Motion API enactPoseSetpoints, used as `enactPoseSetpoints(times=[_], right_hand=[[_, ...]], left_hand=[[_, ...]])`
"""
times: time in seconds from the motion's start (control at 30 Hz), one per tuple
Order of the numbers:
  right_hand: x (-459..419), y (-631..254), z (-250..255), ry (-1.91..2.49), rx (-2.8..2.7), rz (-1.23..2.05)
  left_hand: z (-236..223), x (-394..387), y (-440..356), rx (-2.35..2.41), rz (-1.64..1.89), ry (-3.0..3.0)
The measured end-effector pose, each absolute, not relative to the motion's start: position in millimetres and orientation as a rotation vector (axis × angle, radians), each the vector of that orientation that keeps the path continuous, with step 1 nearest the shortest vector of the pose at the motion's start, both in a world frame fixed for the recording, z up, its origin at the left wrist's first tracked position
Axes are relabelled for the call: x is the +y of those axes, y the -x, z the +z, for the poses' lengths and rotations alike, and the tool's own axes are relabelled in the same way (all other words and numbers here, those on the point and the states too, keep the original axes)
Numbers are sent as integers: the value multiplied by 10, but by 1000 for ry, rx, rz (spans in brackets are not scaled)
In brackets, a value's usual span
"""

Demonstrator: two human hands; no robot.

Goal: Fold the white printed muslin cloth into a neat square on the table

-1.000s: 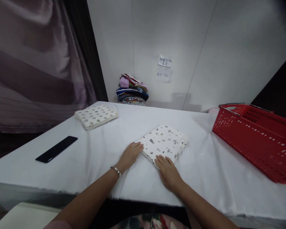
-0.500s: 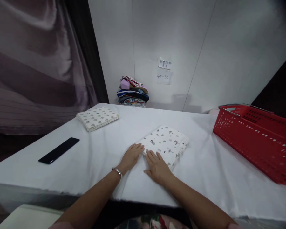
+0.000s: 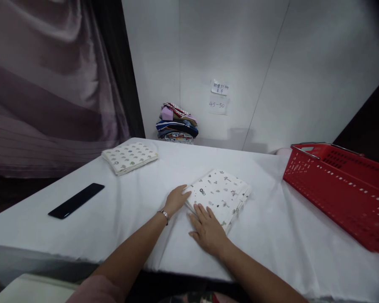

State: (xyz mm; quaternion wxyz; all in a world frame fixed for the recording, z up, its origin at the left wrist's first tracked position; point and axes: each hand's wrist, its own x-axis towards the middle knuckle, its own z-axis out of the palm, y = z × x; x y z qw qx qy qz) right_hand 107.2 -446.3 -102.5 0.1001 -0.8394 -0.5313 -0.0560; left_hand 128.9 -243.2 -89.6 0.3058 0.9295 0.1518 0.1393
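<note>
A white folded cloth [image 3: 216, 191] with small grey and dark prints of palm trees and animals lies at an angle on the table in front of me. My left hand [image 3: 176, 199], with a bracelet at the wrist, is closed on its left edge, thumb and fingers together there; the fingertips are partly hidden. Flat on the near side of the cloth rests my right hand [image 3: 208, 230], fingers stretched out and thumb apart on the tablecloth.
Another folded printed cloth [image 3: 129, 158] lies at the table's far left, with a black phone-like slab [image 3: 77, 200] nearer. A red perforated basket [image 3: 337, 193] stands right. Behind the white-covered table [image 3: 268, 235], folded fabrics [image 3: 177, 124] are stacked by the wall.
My left hand has turned and drawn its fingers in from lying flat to closing on the cloth's left edge. My right hand stays on the near side. The view has shifted slightly.
</note>
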Motion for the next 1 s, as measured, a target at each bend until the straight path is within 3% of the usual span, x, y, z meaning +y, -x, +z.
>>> enactPoseSetpoints(times=[0.17, 0.4, 0.57, 0.67, 1.0], right_hand=[[-4552, -1115, -952, 2464, -1591, -46], [-5071, -922, -841, 2346, -1747, 146], [-5055, -859, -748, 2352, -1682, 216], [-5017, -917, -715, 2387, -1591, 119], [-5148, -1059, -1103, 2555, -1466, -138]], left_hand=[[-853, -2435, -1304, 482, 203, -2443], [-774, -2663, -668, 388, 4, -2386], [-691, -2808, -628, 231, 319, -2647], [-744, -2872, -697, -28, 436, -2758], [-933, -2832, -707, -76, 154, -2809]])
